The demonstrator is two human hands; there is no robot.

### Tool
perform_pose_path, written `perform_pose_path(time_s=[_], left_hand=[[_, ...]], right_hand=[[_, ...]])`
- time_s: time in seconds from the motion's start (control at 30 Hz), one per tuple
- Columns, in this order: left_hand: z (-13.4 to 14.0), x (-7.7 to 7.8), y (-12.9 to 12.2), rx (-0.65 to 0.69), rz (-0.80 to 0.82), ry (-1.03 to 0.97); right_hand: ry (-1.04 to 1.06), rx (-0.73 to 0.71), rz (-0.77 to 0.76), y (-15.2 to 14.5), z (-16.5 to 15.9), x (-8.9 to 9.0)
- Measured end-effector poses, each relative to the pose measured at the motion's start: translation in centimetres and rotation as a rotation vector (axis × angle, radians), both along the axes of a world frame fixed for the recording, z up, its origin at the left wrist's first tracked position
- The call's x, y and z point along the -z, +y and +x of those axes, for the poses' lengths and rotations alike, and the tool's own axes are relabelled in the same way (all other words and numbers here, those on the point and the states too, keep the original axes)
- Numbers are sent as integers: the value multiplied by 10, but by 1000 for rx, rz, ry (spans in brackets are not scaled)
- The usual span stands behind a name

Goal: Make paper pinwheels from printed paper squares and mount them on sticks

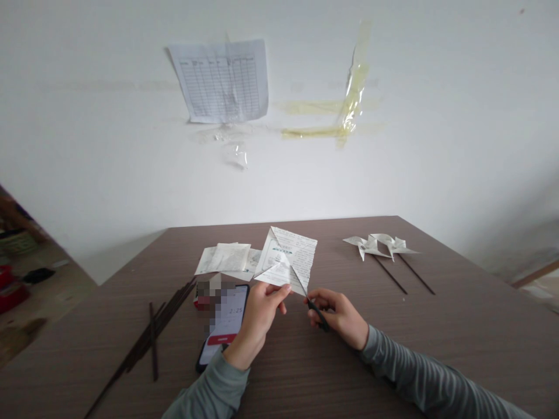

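Note:
My left hand (263, 311) pinches the lower edge of a square sheet of printed paper (301, 247), held up above the table. Cuts or creases run from the paper's corners toward its middle. In my right hand (338, 314) is a pair of scissors (320, 316) with black handles; the blades lie along the slit at the paper's lower right corner. Behind my left wrist a phone (227, 317) lies on the table. Several more paper squares (229, 257) are stacked just left of the held sheet.
Two paper pinwheels (369, 245) on thin dark sticks (414, 272) lie at the right of the brown table (437, 349). A bundle of dark sticks (159, 323) is at the left, near a small box (203, 297). A printed sheet (225, 81) is taped to the wall behind.

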State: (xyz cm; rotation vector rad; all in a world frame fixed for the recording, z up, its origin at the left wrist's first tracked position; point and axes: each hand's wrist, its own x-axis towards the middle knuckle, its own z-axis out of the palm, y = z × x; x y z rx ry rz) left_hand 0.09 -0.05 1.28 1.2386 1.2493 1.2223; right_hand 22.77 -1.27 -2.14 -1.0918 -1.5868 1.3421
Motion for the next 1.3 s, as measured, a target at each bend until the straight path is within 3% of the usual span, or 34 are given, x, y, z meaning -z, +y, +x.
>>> perform_pose_path(time_s=[0.37, 0.93, 1.3], left_hand=[[-2, 7, 4, 33, 3, -1], [1, -2, -1, 11, -30, 48], [0, 3, 1, -9, -31, 9]], right_hand=[[29, 2, 10, 2, 1, 8], [-14, 28, 4, -2, 1, -4], [54, 27, -33, 3, -3, 5]])
